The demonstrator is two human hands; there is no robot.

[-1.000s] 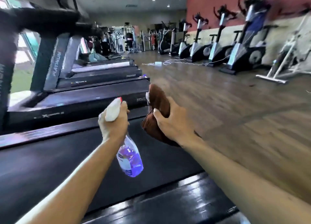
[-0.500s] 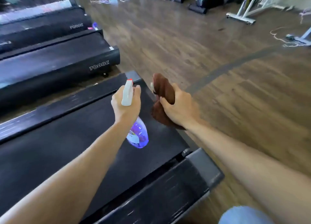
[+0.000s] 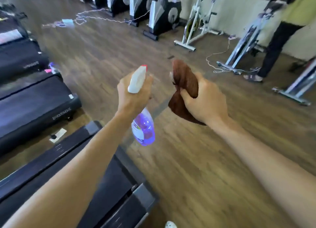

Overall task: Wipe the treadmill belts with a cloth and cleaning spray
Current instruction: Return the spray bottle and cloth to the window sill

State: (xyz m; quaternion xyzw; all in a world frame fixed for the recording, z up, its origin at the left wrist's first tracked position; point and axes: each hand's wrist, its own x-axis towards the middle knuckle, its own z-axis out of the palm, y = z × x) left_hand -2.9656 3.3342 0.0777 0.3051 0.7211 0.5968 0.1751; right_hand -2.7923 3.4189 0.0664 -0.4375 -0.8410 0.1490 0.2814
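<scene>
We grip the bottle in our left hand, the cloth bunched in our right hand; the belt lies lower left, nearer the left.

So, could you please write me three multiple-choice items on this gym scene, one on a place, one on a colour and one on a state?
1. Where does the spray bottle hang?
A. below the left hand
B. on the floor
C. on a treadmill belt

2. What colour is the cloth?
A. white
B. brown
C. green

3. What is the right hand doing?
A. resting open
B. pressing the belt
C. gripping the bunched cloth

Answers: 1 A, its trigger head sits in that hand's grip; 2 B, the fabric is plainly brown; 3 C, the fingers curl round the cloth in the air.
</scene>
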